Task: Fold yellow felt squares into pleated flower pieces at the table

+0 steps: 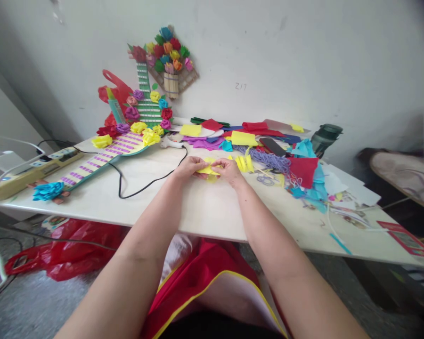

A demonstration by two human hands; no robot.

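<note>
Between my two hands is a piece of yellow crepe paper, held just above the white table. My left hand pinches its left side, thumb on top. On the right side, my right hand grips it with thumb and fingers pressed together. My fingers cover part of the paper, so its exact shape is hard to make out. Right beside my right hand lie several curled yellow paper strips.
Coloured paper sheets, purple yarn and a dark bottle fill the back right. At left lie a flower-decorated guitar shape, a glue gun with a trailing black cord, and a power strip.
</note>
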